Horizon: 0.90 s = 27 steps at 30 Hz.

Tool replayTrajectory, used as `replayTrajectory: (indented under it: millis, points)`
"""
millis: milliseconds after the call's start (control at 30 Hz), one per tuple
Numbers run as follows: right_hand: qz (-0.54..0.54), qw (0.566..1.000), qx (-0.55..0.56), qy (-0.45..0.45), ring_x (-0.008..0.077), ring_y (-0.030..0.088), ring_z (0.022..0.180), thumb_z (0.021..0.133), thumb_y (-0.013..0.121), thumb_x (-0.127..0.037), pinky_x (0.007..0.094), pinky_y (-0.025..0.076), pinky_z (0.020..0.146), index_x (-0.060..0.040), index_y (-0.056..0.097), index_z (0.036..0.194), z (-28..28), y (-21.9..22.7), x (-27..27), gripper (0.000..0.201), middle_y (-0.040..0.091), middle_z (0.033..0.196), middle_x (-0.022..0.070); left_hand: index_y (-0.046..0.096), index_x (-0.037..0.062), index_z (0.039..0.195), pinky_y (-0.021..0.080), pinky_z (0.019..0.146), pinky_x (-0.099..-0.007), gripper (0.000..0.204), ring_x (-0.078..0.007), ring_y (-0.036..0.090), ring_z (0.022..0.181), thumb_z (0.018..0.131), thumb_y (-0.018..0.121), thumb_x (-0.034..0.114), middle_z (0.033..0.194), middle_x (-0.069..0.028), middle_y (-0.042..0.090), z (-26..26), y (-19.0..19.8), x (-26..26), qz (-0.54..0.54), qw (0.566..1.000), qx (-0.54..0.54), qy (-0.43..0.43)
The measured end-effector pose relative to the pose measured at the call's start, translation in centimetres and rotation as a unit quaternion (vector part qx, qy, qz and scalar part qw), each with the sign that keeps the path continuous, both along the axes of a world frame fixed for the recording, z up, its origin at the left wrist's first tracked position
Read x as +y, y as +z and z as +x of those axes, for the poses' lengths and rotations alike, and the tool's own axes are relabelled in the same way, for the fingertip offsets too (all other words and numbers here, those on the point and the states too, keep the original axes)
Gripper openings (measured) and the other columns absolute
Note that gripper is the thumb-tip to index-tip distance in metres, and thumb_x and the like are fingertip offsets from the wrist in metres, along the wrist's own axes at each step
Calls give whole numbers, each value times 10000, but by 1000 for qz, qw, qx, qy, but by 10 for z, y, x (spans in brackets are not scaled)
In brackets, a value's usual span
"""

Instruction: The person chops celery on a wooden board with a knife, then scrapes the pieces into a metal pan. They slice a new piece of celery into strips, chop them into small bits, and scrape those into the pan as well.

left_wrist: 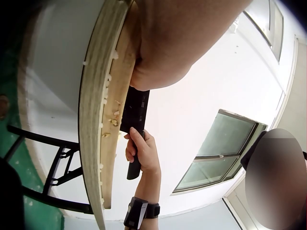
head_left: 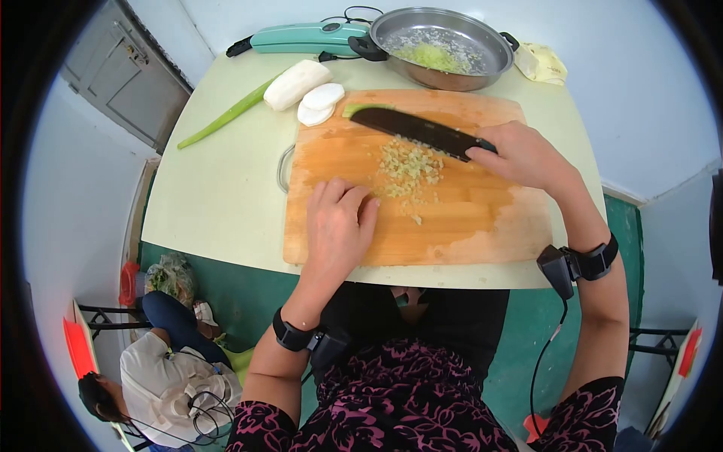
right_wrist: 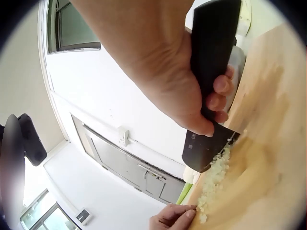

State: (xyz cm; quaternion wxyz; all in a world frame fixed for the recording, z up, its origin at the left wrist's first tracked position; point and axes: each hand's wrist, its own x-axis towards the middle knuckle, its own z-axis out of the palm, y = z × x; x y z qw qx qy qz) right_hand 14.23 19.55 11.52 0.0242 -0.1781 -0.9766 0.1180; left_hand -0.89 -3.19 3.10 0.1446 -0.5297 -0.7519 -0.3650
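My right hand [head_left: 523, 154] grips the handle of a black-bladed kitchen knife [head_left: 414, 132], held across the upper part of the wooden cutting board [head_left: 482, 218]. The thumb lies along the handle, and the right wrist view shows the fingers wrapped round it. Beneath and in front of the blade spreads a pile of finely chopped pale green bits [head_left: 407, 167]. My left hand [head_left: 337, 222] rests on the board left of that pile, fingers loosely bent. A strip of green vegetable [head_left: 361, 110] lies at the board's far edge, partly behind the knife tip.
Beyond the board stands a steel pan [head_left: 444, 81] with chopped bits inside. A peeled white radish [head_left: 297, 84], white slices [head_left: 322, 98] and a long green stalk [head_left: 226, 124] lie at left. A teal appliance [head_left: 309, 38] and a yellow packet [head_left: 542, 64] flank the pan. Someone sits lower left.
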Motion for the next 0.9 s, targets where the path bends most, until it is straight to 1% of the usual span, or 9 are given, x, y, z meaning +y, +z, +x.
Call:
replayTrajectory:
  millis: [100, 200, 300, 400, 500, 567, 700, 800, 900]
  points:
    - [-11, 1000, -26, -2, 398, 582, 743, 880, 540, -335, 465, 460, 701, 11, 624, 866, 0, 4, -8, 356, 606, 750, 227, 664, -19, 835, 449, 702, -377, 119, -306, 547, 768, 737, 699, 38, 804, -124, 584, -3, -2, -3, -3, 1000, -1, -2]
    - [-8, 999, 33, 30, 362, 563, 642, 873, 572, -304, 427, 455, 614, 14, 615, 820, 2, -8, 0, 325, 601, 690, 195, 665, -21, 827, 453, 703, -373, 102, -305, 552, 769, 747, 693, 34, 793, -125, 582, -2, -3, 0, 2, 1000, -11, 3]
    - [7, 1000, 4, 24, 370, 555, 640, 880, 566, -290, 428, 450, 616, 17, 617, 826, 3, -5, -8, 316, 589, 681, 202, 662, -28, 814, 458, 677, -357, 74, -285, 561, 745, 766, 679, 26, 769, -124, 576, -4, -5, 1, 19, 999, -28, 5]
    - [-14, 998, 49, 44, 379, 551, 652, 892, 557, -290, 436, 445, 624, 23, 609, 816, 6, -5, -5, 325, 581, 684, 212, 658, -32, 798, 453, 612, -331, 48, -246, 559, 671, 780, 663, 12, 729, -117, 561, -4, -5, 1, 36, 997, -73, 15]
    - [7, 999, -18, 33, 382, 549, 662, 900, 552, -302, 442, 442, 631, 27, 596, 802, 1, -7, -14, 346, 576, 687, 217, 653, -31, 773, 433, 547, -310, 35, -211, 538, 596, 779, 654, 4, 682, -102, 543, -2, -5, 3, 50, 992, -110, 24]
    - [-2, 999, -5, 32, 384, 549, 668, 904, 547, -310, 444, 441, 635, 27, 591, 794, 4, -3, -18, 357, 575, 691, 220, 649, -28, 752, 420, 522, -304, 35, -198, 523, 564, 770, 652, 3, 650, -91, 530, -1, -3, -1, 54, 992, -108, 28]
    - [-3, 999, -9, 45, 389, 553, 673, 903, 549, -309, 446, 445, 635, 17, 593, 801, 0, -14, -15, 345, 577, 683, 214, 642, -24, 727, 421, 526, -308, 46, -201, 523, 571, 755, 647, 12, 625, -84, 526, -2, -7, 4, 25, 996, -80, 34]
    - [-8, 999, -32, 24, 392, 554, 670, 898, 556, -303, 447, 446, 627, 13, 595, 807, 1, 0, -24, 331, 578, 674, 209, 641, -23, 721, 431, 540, -321, 44, -216, 532, 588, 746, 643, 13, 626, -93, 531, -4, -6, 2, 23, 997, -72, 31]
    - [-13, 999, 7, 51, 393, 556, 667, 896, 558, -292, 447, 446, 620, 9, 598, 815, 1, -6, -20, 314, 578, 669, 206, 645, -21, 729, 443, 568, -341, 40, -244, 544, 619, 745, 649, 16, 645, -107, 547, -4, -9, 7, 23, 998, -49, 25]
